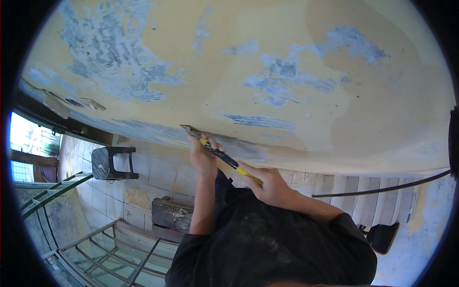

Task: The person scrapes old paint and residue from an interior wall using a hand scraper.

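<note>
A long-handled scraper (226, 158) with a black and yellow handle slants across the front of my body. Its metal blade (187, 129) meets the lower part of a yellow painted wall (200, 86). My left hand (204, 158) grips the handle close behind the blade. Lower down, my right hand (267, 181) is wrapped around the yellow butt end. Rough grey-blue patches (111, 53) show where the wall's yellow coat is absent. A darker grey strip (236, 143) runs along the wall beside the blade.
A black plastic stool (111, 163) stands on the tiled floor at left, near a green ladder (53, 192). Below it are a worn box (170, 213) and a glass-paned metal frame (118, 251). Steps (369, 197) and a dark rail (380, 190) lie at right.
</note>
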A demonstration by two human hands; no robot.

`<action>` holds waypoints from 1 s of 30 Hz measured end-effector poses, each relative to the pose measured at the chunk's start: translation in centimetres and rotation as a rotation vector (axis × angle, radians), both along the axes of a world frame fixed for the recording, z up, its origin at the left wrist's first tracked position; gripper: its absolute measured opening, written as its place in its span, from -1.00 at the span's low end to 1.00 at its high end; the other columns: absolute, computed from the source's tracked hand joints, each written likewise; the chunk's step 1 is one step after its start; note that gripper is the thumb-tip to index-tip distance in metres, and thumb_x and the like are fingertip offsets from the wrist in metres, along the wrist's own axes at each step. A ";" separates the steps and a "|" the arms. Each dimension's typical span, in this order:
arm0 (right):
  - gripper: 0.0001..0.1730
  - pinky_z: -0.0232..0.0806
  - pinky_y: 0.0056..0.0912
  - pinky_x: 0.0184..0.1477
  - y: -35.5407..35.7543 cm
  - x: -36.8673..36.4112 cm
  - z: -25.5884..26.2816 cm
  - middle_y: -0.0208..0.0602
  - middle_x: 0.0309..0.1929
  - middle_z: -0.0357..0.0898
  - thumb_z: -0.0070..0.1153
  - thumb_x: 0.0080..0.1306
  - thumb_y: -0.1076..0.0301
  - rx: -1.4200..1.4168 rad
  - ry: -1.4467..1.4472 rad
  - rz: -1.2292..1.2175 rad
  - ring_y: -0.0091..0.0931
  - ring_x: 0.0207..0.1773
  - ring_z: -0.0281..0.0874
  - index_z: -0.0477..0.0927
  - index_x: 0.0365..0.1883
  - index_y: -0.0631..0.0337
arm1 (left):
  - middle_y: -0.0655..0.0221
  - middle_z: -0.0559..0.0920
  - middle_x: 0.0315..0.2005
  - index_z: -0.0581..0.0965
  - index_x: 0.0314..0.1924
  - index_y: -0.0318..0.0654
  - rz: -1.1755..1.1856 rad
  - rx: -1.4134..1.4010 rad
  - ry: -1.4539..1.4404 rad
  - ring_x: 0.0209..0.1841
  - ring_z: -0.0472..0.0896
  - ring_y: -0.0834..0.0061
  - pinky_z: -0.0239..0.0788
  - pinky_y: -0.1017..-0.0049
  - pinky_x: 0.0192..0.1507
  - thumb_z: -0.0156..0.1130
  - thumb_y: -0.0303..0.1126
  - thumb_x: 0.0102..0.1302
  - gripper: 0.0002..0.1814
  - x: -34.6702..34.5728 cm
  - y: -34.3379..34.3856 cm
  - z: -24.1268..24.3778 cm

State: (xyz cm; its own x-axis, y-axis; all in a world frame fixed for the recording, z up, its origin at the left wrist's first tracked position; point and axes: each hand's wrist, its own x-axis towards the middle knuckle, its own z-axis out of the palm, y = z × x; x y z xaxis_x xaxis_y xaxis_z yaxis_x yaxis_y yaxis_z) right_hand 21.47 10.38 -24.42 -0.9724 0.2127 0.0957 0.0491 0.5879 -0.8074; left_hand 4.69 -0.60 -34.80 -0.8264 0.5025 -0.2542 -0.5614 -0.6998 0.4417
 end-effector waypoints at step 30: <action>-0.46 0.33 -0.38 -0.54 1.9 12.2 8.4 -0.18 -0.62 0.54 0.28 0.37 0.50 0.207 -0.065 -0.204 -0.38 -0.66 0.49 0.58 0.33 0.32 | 0.23 0.54 -0.55 0.38 -0.06 -0.09 -0.212 -0.054 0.174 -0.54 0.57 0.26 0.58 0.22 -0.35 -0.39 0.29 0.64 -0.39 10.1 6.1 8.0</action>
State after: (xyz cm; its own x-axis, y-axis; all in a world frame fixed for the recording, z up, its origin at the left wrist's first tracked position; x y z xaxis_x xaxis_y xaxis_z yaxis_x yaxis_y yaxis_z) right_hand 33.65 12.29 -15.99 -0.9173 0.3865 0.0961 0.2307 0.7124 -0.6627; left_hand 14.80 5.50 -26.75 -0.7380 0.6582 -0.1488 -0.6051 -0.5479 0.5776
